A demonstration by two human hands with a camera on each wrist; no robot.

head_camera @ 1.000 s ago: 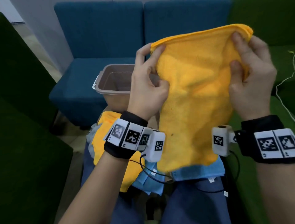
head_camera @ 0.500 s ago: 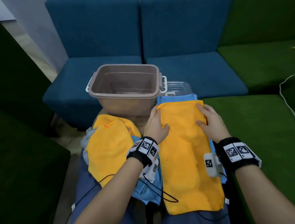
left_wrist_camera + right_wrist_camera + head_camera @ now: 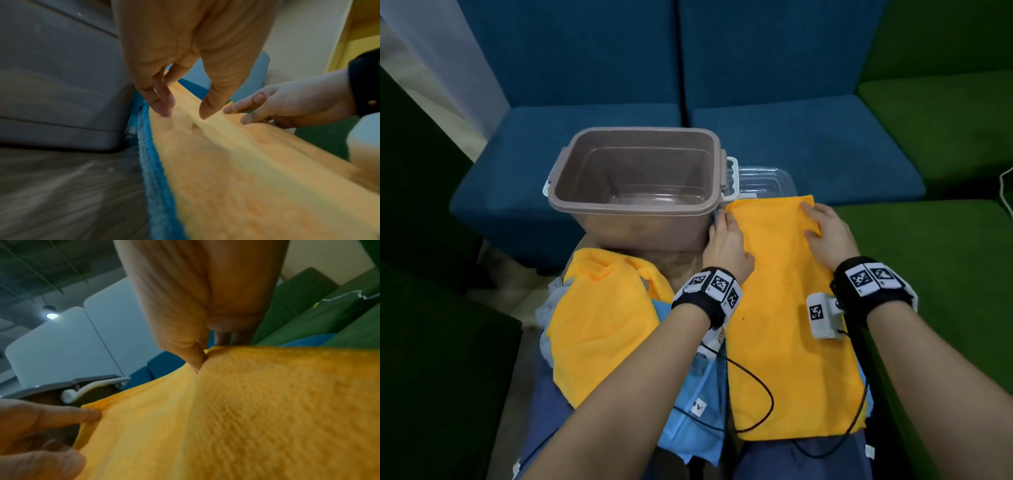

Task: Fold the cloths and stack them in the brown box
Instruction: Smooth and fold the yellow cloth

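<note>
Both forearms reach fwd, wristbands on. Left grip palm-down, fingers straight, tips pressing down. Right grip palm-down, fingers extended, flat, thumb inward.

The box is set at 12 o'clock. One cloth is laid at its 4 o'clock upon another cloth; a third cloth is heaped at 7 o'clock.
</note>
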